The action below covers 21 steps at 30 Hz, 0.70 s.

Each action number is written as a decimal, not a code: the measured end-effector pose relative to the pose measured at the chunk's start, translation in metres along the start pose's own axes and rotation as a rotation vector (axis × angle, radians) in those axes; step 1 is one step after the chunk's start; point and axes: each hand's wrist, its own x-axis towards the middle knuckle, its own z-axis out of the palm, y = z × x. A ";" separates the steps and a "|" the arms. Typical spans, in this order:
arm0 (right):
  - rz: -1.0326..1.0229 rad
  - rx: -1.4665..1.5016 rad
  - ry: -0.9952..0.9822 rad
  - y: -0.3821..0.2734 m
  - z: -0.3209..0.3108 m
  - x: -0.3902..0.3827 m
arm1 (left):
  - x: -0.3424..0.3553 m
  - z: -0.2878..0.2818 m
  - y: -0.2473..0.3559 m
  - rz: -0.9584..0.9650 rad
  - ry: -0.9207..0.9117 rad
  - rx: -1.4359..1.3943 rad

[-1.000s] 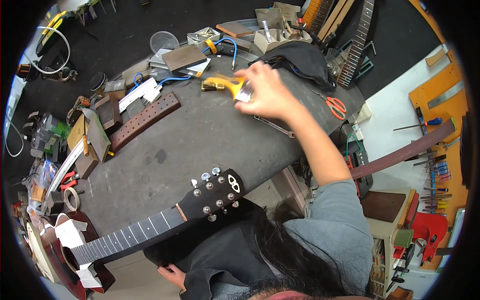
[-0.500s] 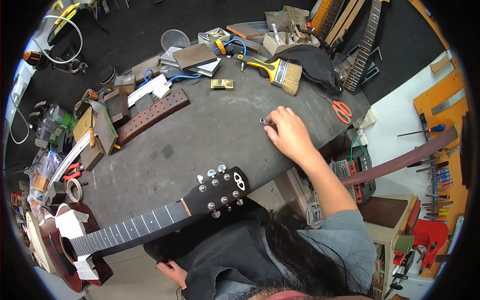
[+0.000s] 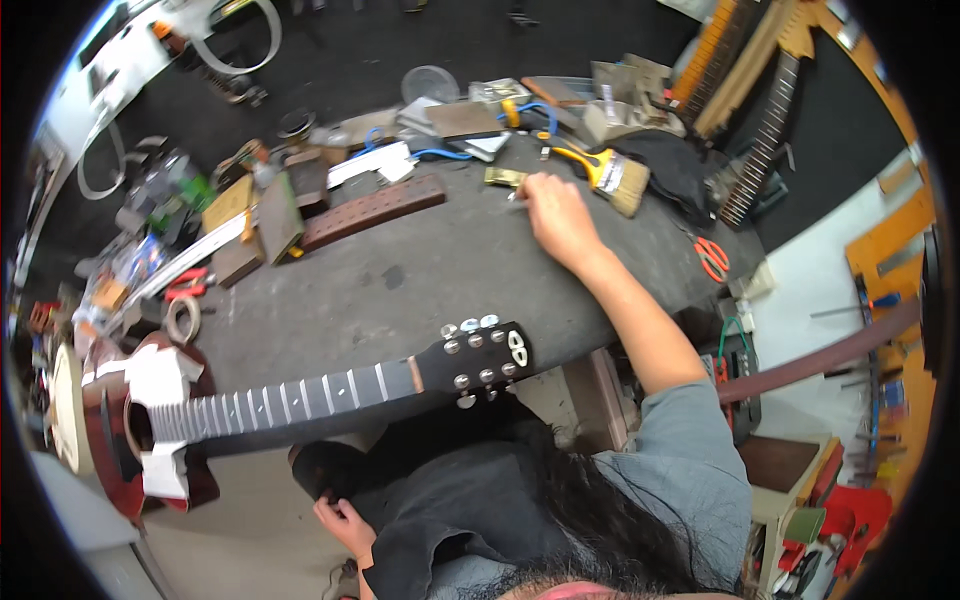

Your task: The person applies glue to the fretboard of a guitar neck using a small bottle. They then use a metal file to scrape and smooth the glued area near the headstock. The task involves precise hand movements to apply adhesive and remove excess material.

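My right hand (image 3: 562, 218) reaches over the dark workbench with its fingers closed in a pinch. A small shiny metal piece (image 3: 516, 195), blurred, pokes out at the fingertips. Just beyond them lies a small brass-coloured block (image 3: 504, 177), partly covered by the hand. Down by my lap, my left hand (image 3: 346, 524) rests with loosely bent fingers apart, seemingly holding nothing. Between my body and the bench lies an acoustic guitar, its black headstock (image 3: 478, 358) pointing right and its fretted neck (image 3: 300, 400) running left. White paper (image 3: 165, 375) is taped on its dark red body (image 3: 110, 440).
A wide paintbrush (image 3: 615, 180) and orange-handled scissors (image 3: 712, 260) lie right of my right hand. A drilled brown bar (image 3: 375, 212), a tape roll (image 3: 182, 320) and sanding blocks (image 3: 280, 220) crowd the left side. Loose guitar necks (image 3: 765, 140) lean at the back right.
My right hand has moved farther across the bench to the brass-coloured block, the small metal piece still in its fingers. The whole view has shifted and tilted; my left hand stays near my lap.
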 end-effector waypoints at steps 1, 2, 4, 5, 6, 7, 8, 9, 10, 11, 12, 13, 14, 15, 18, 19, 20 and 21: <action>-0.043 0.001 0.096 0.001 0.004 0.015 | -0.003 0.000 -0.002 -0.023 0.015 -0.039; -0.090 0.040 0.196 -0.007 0.012 0.028 | -0.007 -0.007 0.003 -0.042 0.023 -0.026; -0.111 -0.005 0.260 -0.035 0.011 0.040 | -0.005 -0.026 0.023 -0.025 -0.004 -0.053; -0.099 0.031 0.269 -0.046 0.009 0.036 | 0.004 -0.034 0.043 0.077 0.047 -0.041; -0.072 0.085 0.276 -0.051 0.007 0.032 | 0.017 -0.039 0.061 0.090 0.054 -0.104; -0.080 0.117 0.256 -0.050 0.020 0.023 | 0.024 -0.055 0.069 0.203 0.092 0.023; -0.077 0.140 0.176 -0.047 0.023 0.016 | 0.043 -0.065 0.090 0.383 0.154 0.104; -0.092 0.140 0.145 -0.057 0.019 0.018 | 0.059 -0.080 0.112 0.494 0.211 0.147; -0.095 0.155 0.155 -0.055 0.020 0.020 | 0.076 -0.091 0.134 0.614 0.252 0.179; -0.092 0.175 0.170 -0.058 0.023 0.022 | 0.092 -0.101 0.148 0.711 0.275 0.196; -0.097 0.188 0.174 -0.060 0.025 0.025 | 0.108 -0.108 0.160 0.812 0.299 0.205; -0.096 0.202 0.160 -0.060 0.029 0.026 | 0.126 -0.115 0.179 0.868 0.266 0.304; -0.098 0.208 0.148 -0.058 0.030 0.027 | 0.142 -0.119 0.195 0.924 0.234 0.397; -0.103 0.218 0.163 -0.055 0.031 0.026 | 0.155 -0.119 0.204 0.932 0.218 0.436; -0.090 0.241 0.182 -0.047 0.034 0.027 | 0.184 -0.114 0.230 0.884 0.157 0.578; -0.076 0.250 0.175 -0.047 0.033 0.027 | 0.191 -0.112 0.235 0.856 0.132 0.631; -0.060 0.259 0.167 -0.047 0.031 0.027 | 0.199 -0.109 0.236 0.851 0.103 0.657; -0.032 0.280 0.164 -0.046 0.031 0.027 | 0.205 -0.105 0.235 0.847 0.072 0.685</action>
